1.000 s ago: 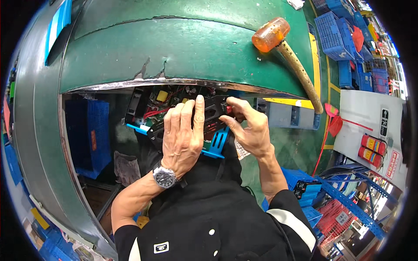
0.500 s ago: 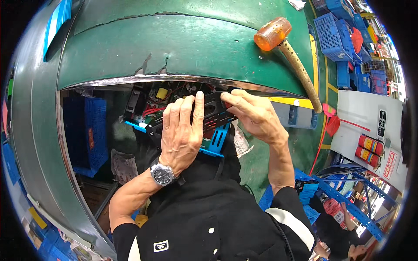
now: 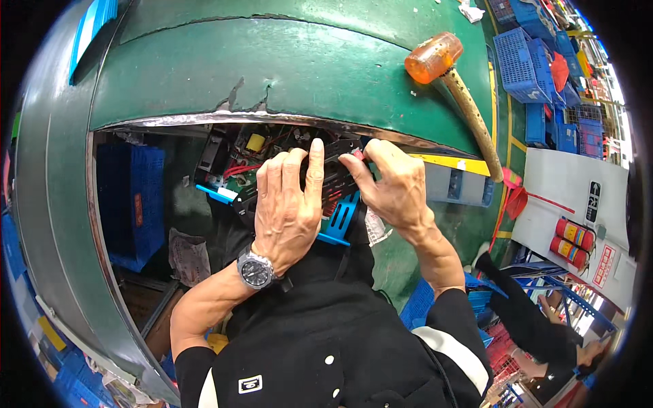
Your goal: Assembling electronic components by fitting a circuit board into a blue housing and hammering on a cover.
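Note:
On my lap, under the bench edge, rests an opened electronic unit with wiring, a yellow component and blue metal edge pieces. A black slotted panel lies over its near part. My left hand, wearing a watch, is laid along the panel with its fingers stretched out. At the panel's right end, my right hand pinches it between thumb and bent fingers, beside a small red part. Both hands partly cover the panel, and the unit's far side runs beneath the bench.
A mallet with an amber head lies on the green bench. Below the bench at left stands a blue crate. Blue baskets stand far right. A person in dark clothes is at the right, near a white board.
My right hand has shifted and turned, so its thumb now shows on the panel's right end, with the red part visible. The person at right has moved further into view.

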A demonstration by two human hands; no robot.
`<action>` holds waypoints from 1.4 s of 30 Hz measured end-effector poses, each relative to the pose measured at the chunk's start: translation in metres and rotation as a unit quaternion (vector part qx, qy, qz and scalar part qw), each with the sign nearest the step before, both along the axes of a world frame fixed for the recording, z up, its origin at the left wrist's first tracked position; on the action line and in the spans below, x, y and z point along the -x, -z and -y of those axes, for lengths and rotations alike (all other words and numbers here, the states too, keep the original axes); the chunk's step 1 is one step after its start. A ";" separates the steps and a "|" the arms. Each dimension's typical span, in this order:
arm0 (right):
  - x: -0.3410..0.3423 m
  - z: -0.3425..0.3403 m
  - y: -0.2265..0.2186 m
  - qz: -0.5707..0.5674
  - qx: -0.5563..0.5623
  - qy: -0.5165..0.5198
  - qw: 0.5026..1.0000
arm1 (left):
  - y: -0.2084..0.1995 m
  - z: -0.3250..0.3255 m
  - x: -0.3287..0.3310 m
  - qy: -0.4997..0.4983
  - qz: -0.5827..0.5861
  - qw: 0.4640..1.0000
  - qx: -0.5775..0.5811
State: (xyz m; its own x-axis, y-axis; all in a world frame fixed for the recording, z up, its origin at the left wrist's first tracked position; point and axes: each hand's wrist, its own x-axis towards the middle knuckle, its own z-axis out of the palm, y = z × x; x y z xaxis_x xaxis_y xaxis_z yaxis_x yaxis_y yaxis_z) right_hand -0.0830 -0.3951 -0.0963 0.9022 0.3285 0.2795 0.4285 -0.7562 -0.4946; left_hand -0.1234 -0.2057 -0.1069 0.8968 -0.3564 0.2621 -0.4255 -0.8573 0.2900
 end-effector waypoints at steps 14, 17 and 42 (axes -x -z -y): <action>0.020 -0.006 -0.002 -0.061 -0.057 0.063 0.994 | 0.000 0.011 0.010 -0.032 0.011 0.999 0.008; 0.018 -0.007 0.002 -0.032 -0.050 0.060 0.996 | 0.000 0.009 0.008 -0.027 0.006 1.000 0.008; 0.022 -0.002 0.007 -0.152 -0.133 0.097 0.974 | 0.008 0.016 0.010 -0.037 0.062 0.997 -0.021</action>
State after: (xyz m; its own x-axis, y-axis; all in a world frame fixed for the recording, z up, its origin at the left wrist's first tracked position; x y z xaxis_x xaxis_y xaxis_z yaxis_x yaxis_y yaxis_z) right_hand -0.1054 -0.3930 -0.1031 0.9946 0.0954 0.0408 0.0924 -0.6361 -0.7661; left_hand -0.1338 -0.2220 -0.1148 0.8824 -0.3038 0.3593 -0.3913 -0.8978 0.2020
